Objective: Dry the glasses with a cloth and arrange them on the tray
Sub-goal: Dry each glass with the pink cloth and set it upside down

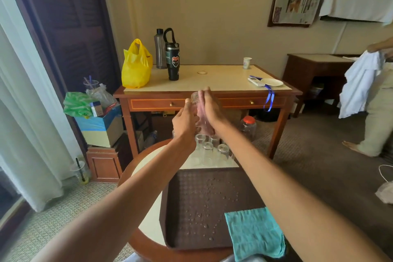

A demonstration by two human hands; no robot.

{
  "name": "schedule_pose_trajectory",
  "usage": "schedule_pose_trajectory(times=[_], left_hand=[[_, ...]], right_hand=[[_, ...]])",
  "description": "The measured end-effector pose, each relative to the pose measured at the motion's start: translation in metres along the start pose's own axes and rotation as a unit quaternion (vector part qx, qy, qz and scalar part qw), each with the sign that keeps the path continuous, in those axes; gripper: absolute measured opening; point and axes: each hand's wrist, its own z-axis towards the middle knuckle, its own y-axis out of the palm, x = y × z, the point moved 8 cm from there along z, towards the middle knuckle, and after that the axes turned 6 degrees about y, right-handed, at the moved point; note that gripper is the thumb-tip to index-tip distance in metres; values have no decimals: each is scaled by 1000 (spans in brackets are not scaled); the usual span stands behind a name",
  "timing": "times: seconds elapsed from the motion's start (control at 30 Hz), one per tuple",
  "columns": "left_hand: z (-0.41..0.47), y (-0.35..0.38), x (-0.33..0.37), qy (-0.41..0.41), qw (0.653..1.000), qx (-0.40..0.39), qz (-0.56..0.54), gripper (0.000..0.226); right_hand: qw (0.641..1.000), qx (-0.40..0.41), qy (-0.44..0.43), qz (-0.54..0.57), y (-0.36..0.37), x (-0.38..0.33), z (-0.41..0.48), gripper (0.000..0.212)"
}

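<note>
Turning the glass [194, 98] gripped in your left hand [184, 122], work the pink cloth [202, 110] your right hand [213, 111] clasps against it — rim, then base; the wet tray [185, 189] lies below your forearms.

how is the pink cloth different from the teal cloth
Colour: the pink cloth is pink, the teal cloth blue-green. Pose: the pink cloth is bunched up and raised in the air, while the teal cloth lies spread on the tray, at its near right corner, overhanging the edge. Use: the right hand holds the pink cloth against the glass that the left hand grips; no hand touches the teal cloth. Both are soft fabric cloths.
</note>
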Motion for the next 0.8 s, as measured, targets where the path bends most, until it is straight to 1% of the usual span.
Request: schedule_pose_trajectory(times=[0.07, 0.1, 0.17, 0.27, 0.33, 0.37, 0.43, 0.5, 0.57, 0.6, 0.63, 0.7, 0.8], left_hand=[[-4, 5, 4, 15, 1000, -6, 16, 42], [-4, 5, 6, 28, 999, 2, 27, 41], [-4, 3, 11, 58, 997, 21, 42, 37], [-6, -4, 13, 78, 994, 55, 55, 48], [-5, -8, 14, 75, 994, 69, 44, 44], [-3, -9, 15, 66, 995, 73, 33, 44], [6, -10, 16, 47, 997, 63, 21, 46], [8, -9, 19, 38, 998, 45, 19, 45], [9, -4, 23, 54, 998, 23, 6, 35], [9, -3, 26, 66, 998, 20, 2, 31], [8, -3, 28, 74, 997, 18, -1, 29], [2, 1, 31, 69, 998, 7, -1, 27], [-6, 6, 19, 25, 1000, -11, 1, 44]], right_hand=[[998, 11, 57, -7, -10, 1, 6, 63], [997, 18, 74, 9, -14, 2, 10, 66], [994, 12, 97, 46, -9, 7, 9, 65], [991, -25, 121, 50, 3, 19, 3, 71], [990, -57, 126, 20, 10, 29, -4, 78], [991, -62, 122, -4, 11, 33, -6, 78], [993, -63, 100, -18, 11, 34, -14, 67], [998, -44, 39, -33, 11, 20, -19, 60], [999, -6, -26, -26, 11, 7, -17, 49], [999, 11, -47, -13, 11, 1, -16, 42], [998, 26, -53, -11, 10, 0, -13, 40], [998, 30, -51, -25, 6, -3, -6, 45], [999, -14, -38, -24, 0, -24, -1, 50]])
